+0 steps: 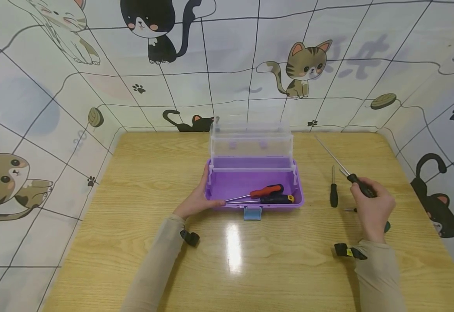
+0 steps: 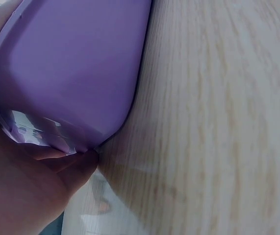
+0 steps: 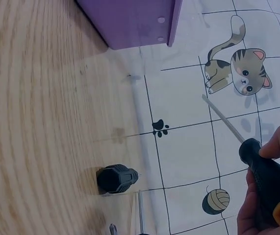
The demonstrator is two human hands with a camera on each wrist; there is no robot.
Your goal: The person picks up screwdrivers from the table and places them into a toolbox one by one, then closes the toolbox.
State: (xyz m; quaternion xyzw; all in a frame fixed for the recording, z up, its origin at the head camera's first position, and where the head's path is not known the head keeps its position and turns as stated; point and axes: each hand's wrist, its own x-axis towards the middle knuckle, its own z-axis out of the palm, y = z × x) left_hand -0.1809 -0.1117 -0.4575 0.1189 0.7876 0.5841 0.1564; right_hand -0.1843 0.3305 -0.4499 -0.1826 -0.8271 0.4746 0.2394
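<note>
My left hand (image 1: 197, 199) grips the left front corner of a purple toolbox (image 1: 234, 184), thumb along the front rim. In the left wrist view the fingertips (image 2: 83, 169) press low on the box's smooth purple wall (image 2: 76, 63). Inside the box lie a red-handled screwdriver (image 1: 266, 191) and a black-handled screwdriver with a yellow end (image 1: 279, 199). To the right of the box, my right hand (image 1: 375, 210) holds a long screwdriver (image 1: 363, 187) by its dark handle, shaft pointing away and left. The right wrist view shows a yellow-orange patch on this screwdriver's handle (image 3: 272, 181).
The box's clear lid (image 1: 252, 145) stands raised at the back; a blue latch (image 1: 252, 213) hangs in front. A short black screwdriver (image 1: 334, 195) lies on the wooden table (image 1: 145, 173). Partly hidden beneath my right hand is another dark handle (image 1: 387, 226). Cat-patterned walls surround the table.
</note>
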